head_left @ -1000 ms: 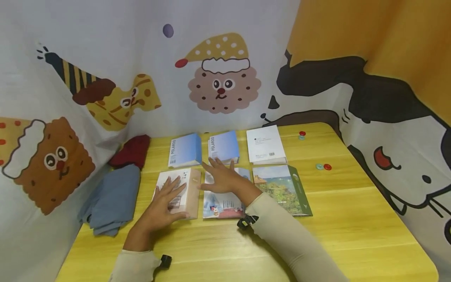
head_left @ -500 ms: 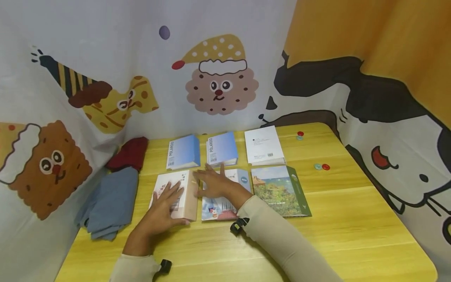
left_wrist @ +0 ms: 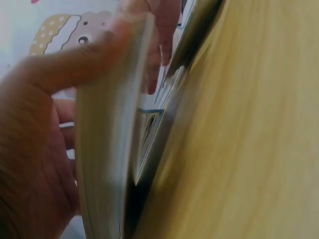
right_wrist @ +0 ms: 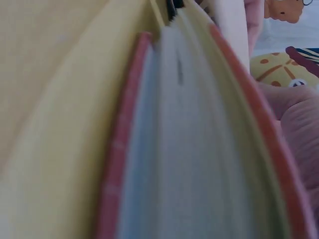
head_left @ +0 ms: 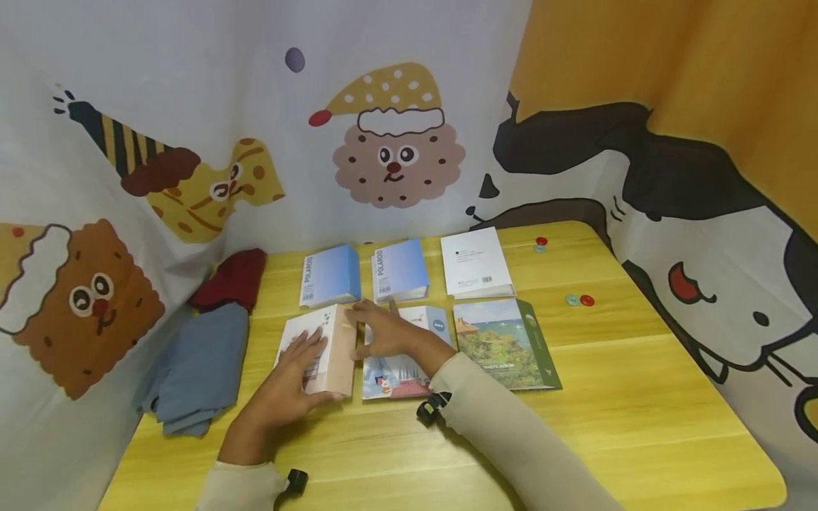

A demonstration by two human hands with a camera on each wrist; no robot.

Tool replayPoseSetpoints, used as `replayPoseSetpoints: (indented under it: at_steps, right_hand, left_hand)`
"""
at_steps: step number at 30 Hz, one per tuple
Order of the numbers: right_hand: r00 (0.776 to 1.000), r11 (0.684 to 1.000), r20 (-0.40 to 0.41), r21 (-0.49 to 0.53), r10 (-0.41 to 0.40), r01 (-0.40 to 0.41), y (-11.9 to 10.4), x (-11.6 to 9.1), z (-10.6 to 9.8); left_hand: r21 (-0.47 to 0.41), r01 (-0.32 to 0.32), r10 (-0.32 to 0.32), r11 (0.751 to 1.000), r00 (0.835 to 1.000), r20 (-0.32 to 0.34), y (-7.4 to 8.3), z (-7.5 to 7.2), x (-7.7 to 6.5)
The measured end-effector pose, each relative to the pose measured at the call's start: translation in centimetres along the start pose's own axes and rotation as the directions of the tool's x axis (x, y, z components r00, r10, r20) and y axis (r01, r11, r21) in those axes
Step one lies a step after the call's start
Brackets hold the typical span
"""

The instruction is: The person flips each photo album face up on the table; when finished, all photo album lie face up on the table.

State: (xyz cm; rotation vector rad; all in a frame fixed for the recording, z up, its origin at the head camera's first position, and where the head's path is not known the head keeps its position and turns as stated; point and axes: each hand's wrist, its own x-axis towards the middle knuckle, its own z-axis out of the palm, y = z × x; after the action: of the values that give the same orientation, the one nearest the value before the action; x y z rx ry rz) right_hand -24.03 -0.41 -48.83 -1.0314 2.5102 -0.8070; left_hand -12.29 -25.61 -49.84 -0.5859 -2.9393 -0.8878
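While the left hand (head_left: pixel 290 380) grips the tan-spined album (head_left: pixel 322 349) at centre frame on the desk (head_left: pixel 639 397), tilting it up, the right hand (head_left: pixel 383 332) steadies its spine with straight fingers.

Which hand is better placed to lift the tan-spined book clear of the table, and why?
Probably the left hand: it already lies on the cover of the tan-spined book, thumb at the near edge. The right hand only touches the spine while resting over the neighbouring illustrated book.
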Motion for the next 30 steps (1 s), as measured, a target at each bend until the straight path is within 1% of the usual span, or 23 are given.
replayPoseSetpoints:
  at_steps: [2, 4, 7, 10, 12, 14, 17, 19, 21, 23, 26, 28, 29, 30]
  right_hand:
    - [0.999, 0.997, -0.011, 0.065, -0.043, 0.043, 0.1, -0.2, -0.4]
    - [0.995, 0.986, -0.029, 0.136, -0.092, 0.095, 0.2, -0.4, -0.7]
    - [0.986, 0.954, -0.07, 0.252, -0.149, 0.162, 0.0, -0.6, -0.8]
    - [0.976, 0.918, -0.118, 0.335, -0.183, 0.213, -0.4, -0.7, -0.7]
    - [0.969, 0.904, -0.144, 0.356, -0.199, 0.238, -0.9, -0.6, -0.6]
    - [0.962, 0.897, -0.167, 0.355, -0.214, 0.262, -1.7, -0.6, -0.5]
    - [0.952, 0.893, -0.204, 0.344, -0.23, 0.29, -3.0, -0.3, -0.4]
    - [0.947, 0.899, -0.225, 0.325, -0.228, 0.293, -3.6, -0.1, -0.2]
    - [0.949, 0.913, -0.23, 0.296, -0.216, 0.28, -4.1, 0.1, 0.1]
    - [0.958, 0.934, -0.206, 0.254, -0.201, 0.25, -4.5, 0.2, 0.5]
    - [0.975, 0.966, -0.155, 0.179, -0.162, 0.189, -5.0, 0.1, 1.1]
    - [0.982, 0.98, -0.127, 0.124, -0.137, 0.153, -5.2, -0.1, 1.6]
    - [0.985, 0.984, -0.117, 0.109, -0.127, 0.139, -5.2, -0.2, 1.9]
    - [0.988, 0.989, -0.11, 0.079, -0.112, 0.121, -5.2, -0.2, 2.2]
  left_hand:
    - [-0.054, -0.024, 0.023, 0.998, 1.0, -0.014, -0.1, -0.2, -0.1]
    - [-0.101, -0.049, 0.046, 0.994, 0.998, -0.037, -0.2, -0.3, -0.1]
    - [-0.159, -0.085, 0.073, 0.984, 0.994, -0.082, -0.3, -0.5, -0.2]
    - [-0.18, -0.124, 0.102, 0.976, 0.987, -0.127, -0.3, -0.9, -0.3]
    - [-0.191, -0.159, 0.131, 0.969, 0.979, -0.154, -0.2, -1.2, -0.4]
    - [-0.207, -0.196, 0.159, 0.958, 0.97, -0.186, -0.1, -1.6, -0.4]
    - [-0.277, -0.254, 0.191, 0.927, 0.953, -0.236, -0.1, -1.9, -0.3]
    - [-0.342, -0.276, 0.193, 0.898, 0.947, -0.258, -0.2, -2.0, -0.3]
    - [-0.413, -0.291, 0.187, 0.863, 0.943, -0.274, -0.3, -2.0, -0.4]
    - [-0.494, -0.302, 0.181, 0.815, 0.943, -0.278, -0.5, -2.1, -0.5]
    - [-0.594, -0.336, 0.197, 0.731, 0.937, -0.288, -0.9, -2.0, -0.9]
    - [-0.651, -0.359, 0.218, 0.669, 0.932, -0.29, -1.3, -2.1, -1.3]
    - [-0.669, -0.365, 0.226, 0.647, 0.93, -0.289, -1.5, -2.2, -1.5]
    - [-0.675, -0.372, 0.234, 0.637, 0.928, -0.292, -1.8, -2.3, -1.7]
